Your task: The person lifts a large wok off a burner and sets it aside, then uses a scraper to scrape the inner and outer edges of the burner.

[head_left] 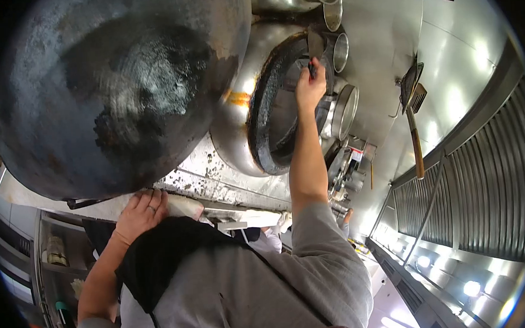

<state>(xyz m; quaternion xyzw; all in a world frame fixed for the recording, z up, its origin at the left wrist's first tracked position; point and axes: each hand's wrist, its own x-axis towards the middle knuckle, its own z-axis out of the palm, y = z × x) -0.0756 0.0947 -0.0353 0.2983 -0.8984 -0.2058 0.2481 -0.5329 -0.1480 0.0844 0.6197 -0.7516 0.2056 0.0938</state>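
A big blackened wok point(146, 93) stands tipped up on the left, its sooty outside turned towards me. At its lower rim, my left hand point(139, 217) has its fingers curled over a folded whitish cloth point(183, 207); whether it also grips the rim is hard to see. My right hand point(311, 89) reaches over the crusted burner ring point(263, 113), closed round the dark handle of a flat-bladed scraper point(315, 45). The blade lies against the far part of the ring. My forearm covers part of the burner opening.
Metal pots point(346, 111) stand beyond the burner along the steel wall. Skimmers point(412, 91) hang on that wall. Dark flecks litter the steel stovetop point(200, 167) between wok and ring. A shelf unit point(57, 264) is at lower left, and a ridged hood point(466, 195) is at right.
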